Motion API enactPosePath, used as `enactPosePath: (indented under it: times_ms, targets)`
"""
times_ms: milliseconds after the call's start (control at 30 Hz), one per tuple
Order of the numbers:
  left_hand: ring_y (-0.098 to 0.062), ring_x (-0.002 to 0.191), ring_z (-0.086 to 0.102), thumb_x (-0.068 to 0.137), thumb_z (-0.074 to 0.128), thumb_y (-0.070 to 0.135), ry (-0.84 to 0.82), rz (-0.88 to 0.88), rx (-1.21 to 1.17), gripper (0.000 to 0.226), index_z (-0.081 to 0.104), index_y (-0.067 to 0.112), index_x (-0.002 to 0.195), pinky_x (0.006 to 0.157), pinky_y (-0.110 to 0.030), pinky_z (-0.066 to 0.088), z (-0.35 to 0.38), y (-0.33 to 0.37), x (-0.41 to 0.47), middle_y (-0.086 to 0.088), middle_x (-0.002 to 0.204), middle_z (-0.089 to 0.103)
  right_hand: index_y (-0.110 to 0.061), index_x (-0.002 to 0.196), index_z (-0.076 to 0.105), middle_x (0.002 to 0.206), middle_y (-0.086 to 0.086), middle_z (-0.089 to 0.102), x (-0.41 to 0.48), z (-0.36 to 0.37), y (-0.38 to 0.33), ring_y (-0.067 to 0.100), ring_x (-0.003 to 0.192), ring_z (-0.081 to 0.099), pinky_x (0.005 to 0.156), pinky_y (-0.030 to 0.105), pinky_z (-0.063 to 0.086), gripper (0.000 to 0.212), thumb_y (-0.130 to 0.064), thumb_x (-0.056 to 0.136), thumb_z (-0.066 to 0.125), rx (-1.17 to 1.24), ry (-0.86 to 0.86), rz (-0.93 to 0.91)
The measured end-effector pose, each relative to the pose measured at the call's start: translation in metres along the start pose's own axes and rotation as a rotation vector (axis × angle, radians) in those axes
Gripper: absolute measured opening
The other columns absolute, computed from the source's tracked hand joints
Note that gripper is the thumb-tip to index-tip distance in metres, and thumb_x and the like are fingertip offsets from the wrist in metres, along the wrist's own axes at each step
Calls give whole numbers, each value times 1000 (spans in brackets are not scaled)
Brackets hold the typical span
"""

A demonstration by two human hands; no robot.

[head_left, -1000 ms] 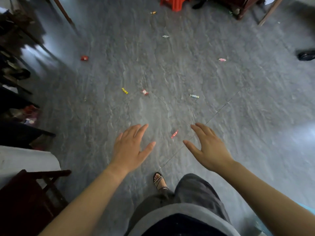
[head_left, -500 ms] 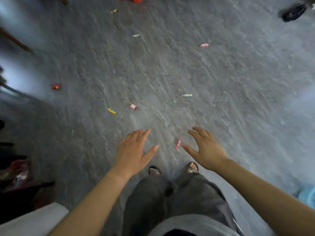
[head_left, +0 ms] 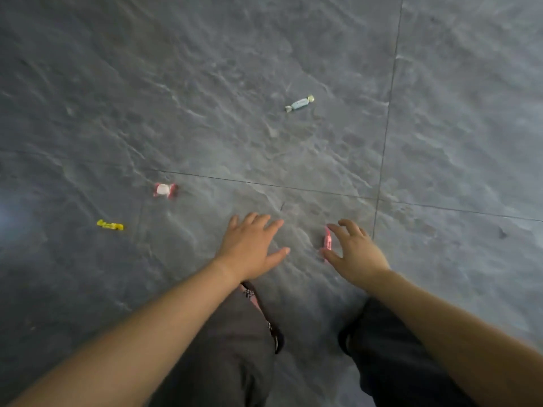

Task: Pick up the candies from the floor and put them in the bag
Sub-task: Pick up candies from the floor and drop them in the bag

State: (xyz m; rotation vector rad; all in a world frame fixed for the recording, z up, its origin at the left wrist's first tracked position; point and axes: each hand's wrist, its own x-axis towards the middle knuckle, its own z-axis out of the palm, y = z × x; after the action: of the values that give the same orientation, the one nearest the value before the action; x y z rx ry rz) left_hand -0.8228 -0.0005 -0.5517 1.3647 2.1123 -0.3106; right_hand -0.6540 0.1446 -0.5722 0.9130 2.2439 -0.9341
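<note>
pink candy (head_left: 328, 241) just beside right grip (head_left: 354, 254).

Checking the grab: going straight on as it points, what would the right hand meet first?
Probably the pink candy, between forefinger and thumb of the right hand; the hand's height is unclear.

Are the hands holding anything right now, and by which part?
Nothing yet. The left hand is open; the right hand has thumb and forefinger spread around the pink candy, not closed on it.
</note>
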Motion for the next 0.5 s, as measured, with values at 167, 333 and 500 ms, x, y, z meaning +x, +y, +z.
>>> enactPosePath:
  times_ms: [167,333,500]
  targets:
    - [-23,132,32,83,33,65,31,-49,-36,66,33,29,138,103,-42,33,134,-43,126,-1,145,38,-23,136,32,143,6,30,106,113,69,30,128,36,94,43,45,56,-42,88,52,56,17,187]
    - [-27,143,13,86,40,58,65,-12,36,65,26,28,143,111,-47,25,209,-78,196,-4,154,21,-16,129,35,131,9,25,169,177,110,30,119,37,91,38,45,46,-28,89,52,33,97,199]
    - [-30,143,14,81,32,59,159,-70,-67,70,24,30,144,106,-47,29,237,-98,209,-3,156,16,-12,133,36,134,10,33,211,176,106,31,114,46,95,38,41,43,-12,91,45,-25,72,-115]
